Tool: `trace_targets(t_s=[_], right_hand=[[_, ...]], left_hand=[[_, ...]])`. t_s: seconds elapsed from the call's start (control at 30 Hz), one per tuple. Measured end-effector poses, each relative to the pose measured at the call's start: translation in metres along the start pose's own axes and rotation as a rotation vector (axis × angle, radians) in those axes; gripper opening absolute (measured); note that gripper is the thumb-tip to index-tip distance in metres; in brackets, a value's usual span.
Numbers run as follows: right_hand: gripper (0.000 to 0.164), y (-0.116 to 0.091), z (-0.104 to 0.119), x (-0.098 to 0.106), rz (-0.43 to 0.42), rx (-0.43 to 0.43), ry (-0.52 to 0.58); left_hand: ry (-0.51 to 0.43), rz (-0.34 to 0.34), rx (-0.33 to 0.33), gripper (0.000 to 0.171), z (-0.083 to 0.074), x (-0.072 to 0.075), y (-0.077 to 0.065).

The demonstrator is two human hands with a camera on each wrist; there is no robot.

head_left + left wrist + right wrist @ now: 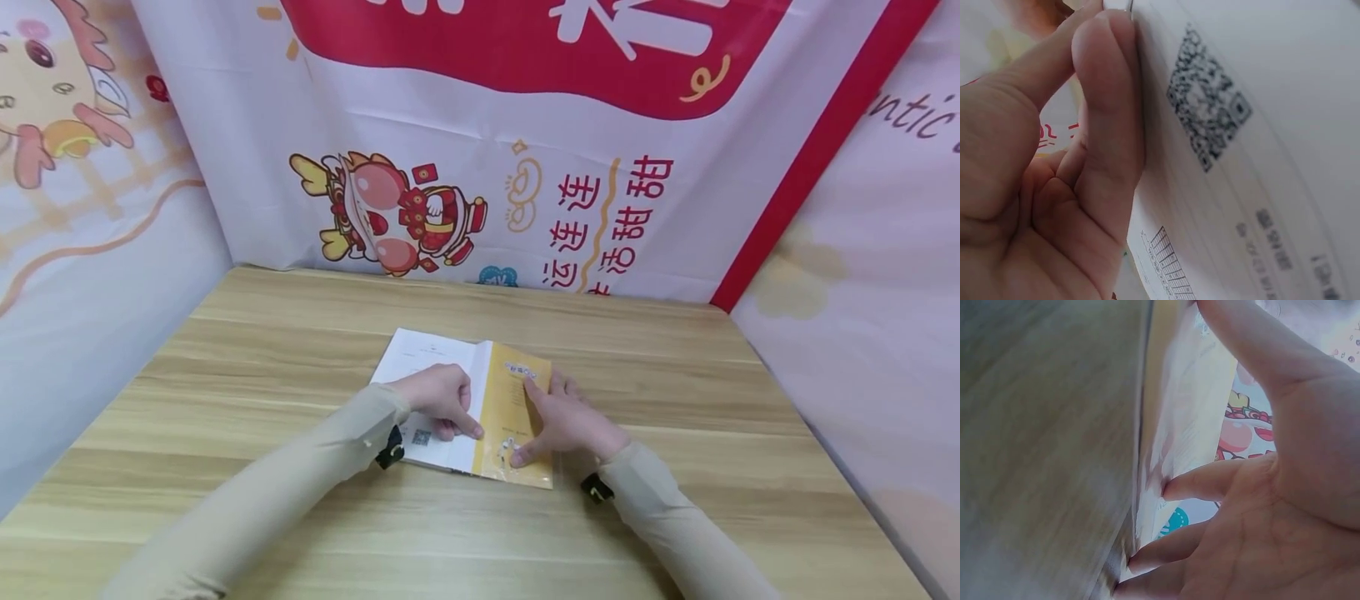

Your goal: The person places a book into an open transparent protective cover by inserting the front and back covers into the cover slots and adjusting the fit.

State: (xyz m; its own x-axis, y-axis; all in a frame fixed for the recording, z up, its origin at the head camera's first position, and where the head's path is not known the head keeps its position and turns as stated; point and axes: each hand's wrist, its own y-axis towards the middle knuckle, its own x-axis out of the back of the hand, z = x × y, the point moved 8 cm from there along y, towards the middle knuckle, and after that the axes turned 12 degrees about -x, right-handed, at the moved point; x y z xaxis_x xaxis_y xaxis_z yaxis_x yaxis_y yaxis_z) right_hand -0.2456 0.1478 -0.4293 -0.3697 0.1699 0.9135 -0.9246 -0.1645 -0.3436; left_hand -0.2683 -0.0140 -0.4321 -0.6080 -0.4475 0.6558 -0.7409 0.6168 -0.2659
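An open booklet (442, 462) lies on the table, a white page with a QR code on the left and a glossy yellow flap (498, 400) on the right. My left hand (435, 396) is over the white page, one finger extended to the seam beside the yellow part, the others bent under. The left wrist view has this hand's fingers (1107, 106) against the page. Spread over the yellow flap is my right hand (570, 417), its thumb low on the flap and a fingertip near the printed title. In the right wrist view its fingertips (1175, 487) touch the glossy surface along the edge.
The wood-grain table (315, 517) carries the booklet near its middle. A printed white and red cloth (465, 108) hangs behind the table's back edge, with more cloth at both sides. Each wrist wears a small black device (390, 450).
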Motion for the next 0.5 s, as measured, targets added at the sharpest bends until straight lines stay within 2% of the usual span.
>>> trace_targets(t_s=[0.1, 0.23, 0.4, 0.5], right_hand=[[0.129, 0.000, 0.001, -0.001, 0.007, -0.004, -0.004], [0.128, 0.000, 0.002, -0.001, 0.014, 0.002, -0.005], [0.129, 0.000, 0.003, 0.000, 0.016, 0.007, -0.016], [0.129, 0.001, 0.003, -0.001, 0.024, 0.001, -0.014]], left_hand=[[-0.022, -0.006, 0.016, 0.044, 0.005, -0.002, -0.006], [-0.022, -0.024, 0.006, 0.046, 0.008, -0.004, -0.013], [-0.020, -0.029, -0.036, 0.044, 0.004, -0.006, -0.009], [-0.012, -0.030, -0.037, 0.042, 0.002, -0.008, -0.007]])
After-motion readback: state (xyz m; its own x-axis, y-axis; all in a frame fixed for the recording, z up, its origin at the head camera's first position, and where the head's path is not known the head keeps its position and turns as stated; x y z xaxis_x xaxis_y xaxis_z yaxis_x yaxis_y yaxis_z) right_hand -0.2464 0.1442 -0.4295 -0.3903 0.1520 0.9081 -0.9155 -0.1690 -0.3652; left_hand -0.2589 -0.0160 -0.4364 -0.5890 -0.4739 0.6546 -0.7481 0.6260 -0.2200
